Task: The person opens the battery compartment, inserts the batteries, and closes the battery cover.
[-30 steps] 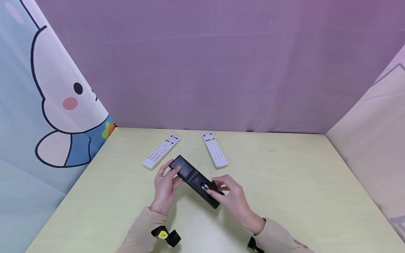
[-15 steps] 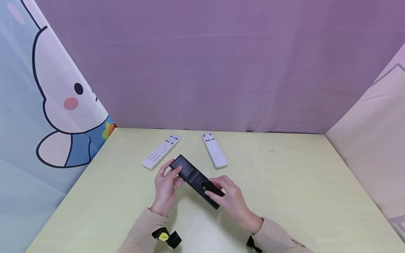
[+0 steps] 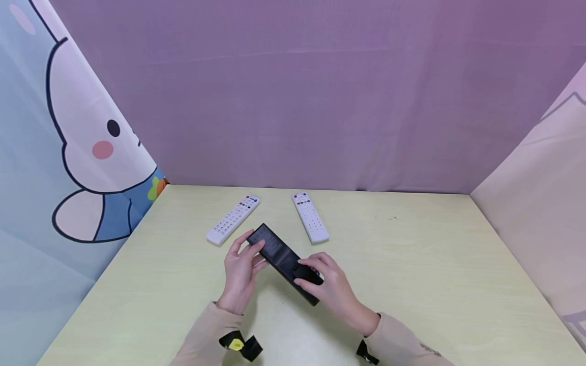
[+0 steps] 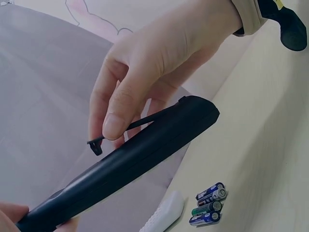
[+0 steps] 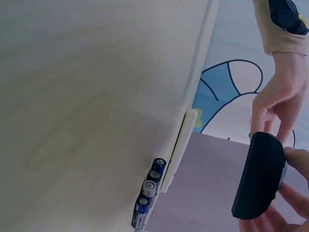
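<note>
My left hand [image 3: 239, 278] holds the upper left end of a black remote control [image 3: 274, 248], its back facing up and slanting down to the right. My right hand [image 3: 336, 284] pinches a black battery cover [image 3: 308, 273] between thumb and fingers over the lower half of the remote. In the left wrist view the cover [image 4: 144, 121] stands at a slant: one end meets the remote's end, while the pinched end with its small clip is raised off the back. In the head view, cover and fingers hide the battery compartment.
Two white remote controls, a left one [image 3: 233, 219] and a right one [image 3: 311, 217], lie button side up on the table [image 3: 426, 274] beyond my hands. Several loose batteries [image 4: 207, 205] lie together on the table. A purple cloth [image 3: 320, 101] hangs behind.
My right hand has moved the cover slightly left over the compartment, so the batteries that showed inside are now hidden. My left hand and the white remotes stay nearly in place.
</note>
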`<state>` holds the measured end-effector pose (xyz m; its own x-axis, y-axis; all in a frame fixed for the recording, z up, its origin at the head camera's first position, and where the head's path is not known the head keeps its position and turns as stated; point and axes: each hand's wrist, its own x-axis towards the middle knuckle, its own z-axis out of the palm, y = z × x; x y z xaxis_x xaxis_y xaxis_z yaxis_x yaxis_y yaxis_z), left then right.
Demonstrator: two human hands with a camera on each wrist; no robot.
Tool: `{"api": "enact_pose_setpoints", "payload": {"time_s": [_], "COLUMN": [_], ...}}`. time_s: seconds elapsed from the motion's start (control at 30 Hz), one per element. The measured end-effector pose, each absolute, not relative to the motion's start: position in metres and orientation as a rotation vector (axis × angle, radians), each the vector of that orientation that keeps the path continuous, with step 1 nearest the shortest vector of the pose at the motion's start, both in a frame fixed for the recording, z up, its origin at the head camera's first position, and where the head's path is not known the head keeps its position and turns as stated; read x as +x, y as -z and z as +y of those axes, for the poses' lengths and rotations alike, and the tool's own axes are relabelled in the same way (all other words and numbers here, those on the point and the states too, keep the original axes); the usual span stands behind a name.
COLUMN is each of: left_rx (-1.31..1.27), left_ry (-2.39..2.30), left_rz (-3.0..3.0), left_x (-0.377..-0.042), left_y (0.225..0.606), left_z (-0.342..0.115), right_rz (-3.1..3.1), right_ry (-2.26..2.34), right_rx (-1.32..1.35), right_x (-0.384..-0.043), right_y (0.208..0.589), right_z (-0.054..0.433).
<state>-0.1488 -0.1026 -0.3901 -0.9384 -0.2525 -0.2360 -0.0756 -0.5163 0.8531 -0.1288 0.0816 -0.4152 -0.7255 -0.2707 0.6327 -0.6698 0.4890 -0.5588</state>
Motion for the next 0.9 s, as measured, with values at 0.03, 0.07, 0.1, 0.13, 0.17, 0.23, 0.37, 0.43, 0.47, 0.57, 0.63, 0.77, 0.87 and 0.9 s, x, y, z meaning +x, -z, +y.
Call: {"api": "enact_pose_setpoints", "payload": {"time_s": [0.03,0.07,0.1,0.13,0.17,0.23,0.37,0.43,0.47,0.57,0.63,0.77,0.87,0.9], "left_rx": [0.508,0.504,0.500,0.498,0.495,0.490,0.494,0.499,0.499,0.503,0.504,0.503,0.499,0.499], "left_ry": [2.600,2.603,2.605,2.606,2.608,2.611,2.612,2.610,2.609,2.604,2.604,2.614,2.626,2.628], "left_rz": [-1.488,-1.486,-1.486,-1.485,-1.485,-1.480,-1.482,-1.487,-1.490,-1.500,-1.502,-1.482,-1.465,-1.464], "left_x": [-0.149,-0.149,-0.148,-0.148,-0.148,-0.148,-0.147,-0.147,-0.148,-0.148,-0.148,-0.148,-0.148,-0.148], "left_y": [0.390,0.390,0.390,0.390,0.390,0.389,0.389,0.389,0.389,0.389,0.389,0.388,0.388,0.388], "left_z": [-0.103,-0.103,-0.103,-0.103,-0.102,-0.102,-0.103,-0.104,-0.104,-0.105,-0.106,-0.107,-0.107,-0.108], "right_rz": [-2.278,-2.283,-2.286,-2.287,-2.288,-2.289,-2.312,-2.344,-2.363,-2.437,-2.461,-2.426,-2.396,-2.389], "right_ry": [-1.152,-1.158,-1.163,-1.168,-1.169,-1.161,-1.125,-1.115,-1.110,-1.073,-1.020,-0.901,-0.866,-0.863], "right_rx": [0.776,0.777,0.779,0.783,0.787,0.801,0.821,0.821,0.819,0.836,0.879,0.989,1.034,1.047], "right_x": [-0.129,-0.129,-0.129,-0.129,-0.130,-0.130,-0.130,-0.130,-0.129,-0.126,-0.125,-0.123,-0.123,-0.123], "right_y": [0.415,0.416,0.416,0.416,0.416,0.417,0.417,0.417,0.417,0.416,0.417,0.419,0.420,0.421], "right_z": [0.082,0.082,0.082,0.082,0.082,0.083,0.084,0.085,0.086,0.088,0.090,0.092,0.093,0.093]}}
